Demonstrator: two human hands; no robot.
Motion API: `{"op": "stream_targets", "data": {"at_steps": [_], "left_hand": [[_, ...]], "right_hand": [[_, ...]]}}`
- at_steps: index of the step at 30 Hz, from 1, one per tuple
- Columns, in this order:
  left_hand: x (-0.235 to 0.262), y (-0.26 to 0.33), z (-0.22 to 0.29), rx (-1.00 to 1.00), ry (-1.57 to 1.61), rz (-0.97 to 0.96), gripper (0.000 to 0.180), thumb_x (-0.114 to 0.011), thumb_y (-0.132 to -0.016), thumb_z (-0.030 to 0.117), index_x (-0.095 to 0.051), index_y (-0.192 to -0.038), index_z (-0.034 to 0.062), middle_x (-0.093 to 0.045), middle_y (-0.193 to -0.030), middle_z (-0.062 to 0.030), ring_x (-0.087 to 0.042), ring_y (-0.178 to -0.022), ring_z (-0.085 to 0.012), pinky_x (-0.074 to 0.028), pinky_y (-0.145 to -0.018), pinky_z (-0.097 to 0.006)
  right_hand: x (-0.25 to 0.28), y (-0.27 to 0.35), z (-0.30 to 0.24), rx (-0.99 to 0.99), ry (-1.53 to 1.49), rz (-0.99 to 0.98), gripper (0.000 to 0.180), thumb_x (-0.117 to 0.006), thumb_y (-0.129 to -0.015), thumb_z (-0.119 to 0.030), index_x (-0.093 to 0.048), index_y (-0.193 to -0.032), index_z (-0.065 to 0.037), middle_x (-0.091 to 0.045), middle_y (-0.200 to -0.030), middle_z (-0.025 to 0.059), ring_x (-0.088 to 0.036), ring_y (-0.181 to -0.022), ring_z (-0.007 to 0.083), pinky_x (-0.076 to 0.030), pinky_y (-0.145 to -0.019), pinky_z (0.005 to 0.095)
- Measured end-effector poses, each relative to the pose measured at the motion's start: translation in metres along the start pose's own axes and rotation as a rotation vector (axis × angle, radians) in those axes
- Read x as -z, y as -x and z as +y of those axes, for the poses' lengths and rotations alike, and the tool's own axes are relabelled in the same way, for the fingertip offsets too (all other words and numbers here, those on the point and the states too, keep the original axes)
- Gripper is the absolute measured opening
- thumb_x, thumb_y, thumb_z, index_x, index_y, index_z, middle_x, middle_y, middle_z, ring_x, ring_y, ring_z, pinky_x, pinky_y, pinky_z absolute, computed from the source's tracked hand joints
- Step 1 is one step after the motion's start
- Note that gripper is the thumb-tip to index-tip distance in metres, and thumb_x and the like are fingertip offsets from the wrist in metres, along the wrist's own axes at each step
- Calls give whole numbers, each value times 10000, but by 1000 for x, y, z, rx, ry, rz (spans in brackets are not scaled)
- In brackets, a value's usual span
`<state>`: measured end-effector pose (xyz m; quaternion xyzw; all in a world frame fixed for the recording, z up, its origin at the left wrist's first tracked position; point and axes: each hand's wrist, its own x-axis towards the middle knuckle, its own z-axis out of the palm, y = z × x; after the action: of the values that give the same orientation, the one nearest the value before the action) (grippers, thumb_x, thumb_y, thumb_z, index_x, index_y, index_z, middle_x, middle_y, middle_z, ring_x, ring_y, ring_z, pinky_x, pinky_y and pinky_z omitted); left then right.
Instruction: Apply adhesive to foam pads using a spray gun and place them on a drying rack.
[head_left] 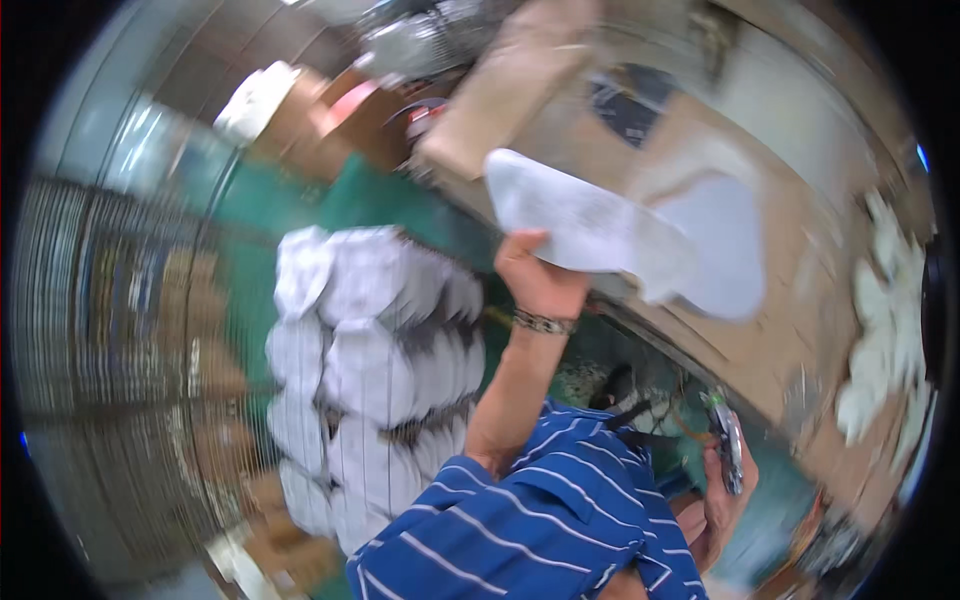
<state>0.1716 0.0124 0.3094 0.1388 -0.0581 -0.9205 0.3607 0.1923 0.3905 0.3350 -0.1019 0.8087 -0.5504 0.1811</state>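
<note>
My left hand, with a patterned band at the wrist, pinches the edge of a long white flat piece with rounded ends. That piece is raised at the edge of a cardboard-covered table. Its far end overlaps a second pale, rounded flat piece lying on the cardboard. My right hand is low at the right, beside the table's near edge. Its fingers are closed around a dark, narrow hand tool with a bit of green at its tip; blur hides its exact kind.
Tall stacks of white rounded pieces stand at the left on a green floor. Cardboard boxes sit behind them. More white pieces lie at the table's right, and a dark printed patch at its far side.
</note>
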Motion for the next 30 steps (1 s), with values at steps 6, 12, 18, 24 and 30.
{"op": "stream_targets", "data": {"at_steps": [6, 12, 18, 24, 30], "left_hand": [[54, 102, 153, -404, 58, 120, 567, -559, -761, 37, -591, -1326, 16, -673, -1270, -114, -631, -1196, -330, -468, -1091, -507], [116, 159, 302, -863, 3, 254, 603, -549, -717, 48, -597, -1318, 40, -672, -1252, -120, -626, -1203, -351, -469, -1093, -556], [186, 155, 515, -1176, -35, 345, 621, -548, -653, 78, -607, -1271, 43, -667, -1211, -149, -640, -1170, -398, -526, -1037, -589], [278, 201, 636, -1282, -39, 170, 628, -545, -653, 95, -598, -1270, -9, -633, -1305, -197, -609, -1221, -434, -488, -1066, -624], [426, 192, 613, -944, 278, 1203, 465, -612, -897, 481, -621, -1199, 127, -625, -1078, -77, -620, -995, -294, -358, -1071, -702]], "right_hand": [[-51, -30, -31, 61, 286, -356, 552, -722, -944, -124, -550, -1439, 48, -684, -989, 73, -610, -894, 141, -492, -819, 278], [-121, -48, -61, 197, 398, -552, 492, -702, -941, -87, -588, -1406, 24, -682, -1008, 92, -618, -871, 168, -504, -790, 310], [-189, -47, -78, 252, 494, -598, 488, -700, -931, -101, -614, -1405, -21, -672, -961, 26, -591, -789, 108, -488, -700, 265], [-221, -41, -89, 216, 499, -694, 516, -710, -916, -59, -587, -1411, 14, -710, -1199, 199, -683, -1006, 216, -541, -866, 351], [-225, -35, -88, 170, 476, -671, 495, -705, -922, -61, -602, -1400, 12, -717, -1167, 191, -673, -988, 193, -538, -870, 342]]}}
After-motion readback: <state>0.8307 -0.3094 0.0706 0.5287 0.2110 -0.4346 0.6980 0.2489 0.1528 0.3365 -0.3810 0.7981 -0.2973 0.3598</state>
